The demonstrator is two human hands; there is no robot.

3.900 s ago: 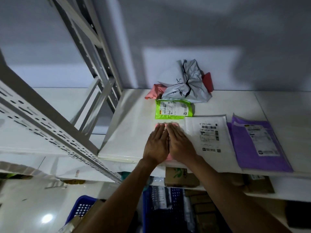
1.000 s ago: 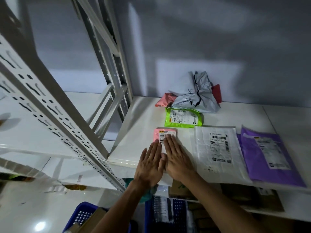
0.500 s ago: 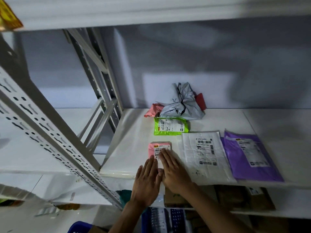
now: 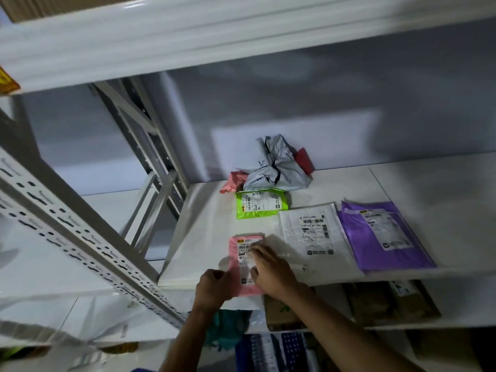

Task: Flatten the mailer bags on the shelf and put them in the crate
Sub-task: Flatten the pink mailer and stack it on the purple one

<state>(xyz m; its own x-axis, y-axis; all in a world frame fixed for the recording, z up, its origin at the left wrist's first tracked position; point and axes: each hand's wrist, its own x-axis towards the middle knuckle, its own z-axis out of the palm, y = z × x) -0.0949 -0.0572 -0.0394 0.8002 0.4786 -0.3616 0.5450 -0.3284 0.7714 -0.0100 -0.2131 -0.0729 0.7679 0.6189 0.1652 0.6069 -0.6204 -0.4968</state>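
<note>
Left hand (image 4: 214, 287) first: we see it curled round the near left edge of the pink bag (image 4: 234, 255), pinching it right at the front edge of the shelf (image 4: 204, 232). The right hand (image 4: 271, 269) lies flat on the bag's label, its fingers (image 4: 256, 251) straight and spread, gripping nothing. The bag's near end hangs out past the shelf edge, under both palms.

Now the room. Left of the fingers we have bare white board as far as the shelf's side edge and the grey post (image 4: 80, 234). Ahead of the fingertips runs an open strip before the green bag (image 4: 260, 202). Right of the right fingers the white bag (image 4: 314, 232) lies just beside, with a narrow gap between. Past it is the purple bag (image 4: 383, 237); whether the two edges meet or overlap we can't tell. Far ahead, against the wall, sits a heap: a grey bag (image 4: 276, 167), a salmon bag (image 4: 232, 181) and a red bag (image 4: 304, 159).

We count four flat labelled bags, three crumpled ones and two hands. Below the wrists is a blue crate (image 4: 290, 347), blurred.
</note>
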